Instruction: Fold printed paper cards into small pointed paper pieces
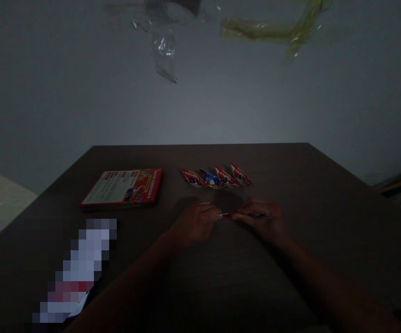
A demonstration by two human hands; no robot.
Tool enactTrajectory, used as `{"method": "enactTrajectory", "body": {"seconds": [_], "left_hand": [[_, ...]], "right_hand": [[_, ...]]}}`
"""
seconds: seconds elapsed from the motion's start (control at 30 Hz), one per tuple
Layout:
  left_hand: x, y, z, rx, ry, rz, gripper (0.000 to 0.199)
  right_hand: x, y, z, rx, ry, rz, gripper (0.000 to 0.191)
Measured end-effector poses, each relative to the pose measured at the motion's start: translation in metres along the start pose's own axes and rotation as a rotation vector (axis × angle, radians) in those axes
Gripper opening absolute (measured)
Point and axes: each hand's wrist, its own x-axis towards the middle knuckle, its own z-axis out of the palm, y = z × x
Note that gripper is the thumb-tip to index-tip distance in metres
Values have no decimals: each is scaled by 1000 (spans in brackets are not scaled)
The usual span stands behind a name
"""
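A small red and silvery piece point(225, 215) spans the gap between my two hands above the dark table point(200, 286). My left hand point(200, 222) pinches its left end, with the fingers curled. At the other end, my right hand point(265, 217) grips it between thumb and fingers. Just beyond the hands lie several folded, pointed paper pieces side by side: a red one point(192, 177) at the left, a blue one point(211, 178) beside it, and more red ones point(241, 175) to the right. Their tips point up and to the left.
A flat red and white box or book point(120, 188) lies at the left of the table. Nearer, a blurred-out pale object point(85, 263) rests beside my left forearm. Behind the table stands a grey wall with clear and yellowish tape point(259, 29).
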Motion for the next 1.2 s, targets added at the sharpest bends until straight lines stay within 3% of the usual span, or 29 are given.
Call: {"method": "enactTrajectory", "body": {"seconds": [0.27, 0.5, 0.67, 0.87, 1.2], "left_hand": [[-2, -1, 4, -202, 160, -42, 24], [-3, 7, 4, -610, 275, -301, 21], [-4, 9, 6, -660, 318, -404, 18], [-2, 12, 13, -590, 245, -328, 19], [0, 15, 15, -551, 253, -217, 12]], "right_hand": [[-1, 5, 1, 56, -1, 39, 10], [0, 3, 2, 83, -6, 85, 13], [1, 1, 2, 67, -92, 107, 10], [4, -6, 5, 28, -121, -5, 9], [5, -18, 8, -47, -125, -135, 8]]}}
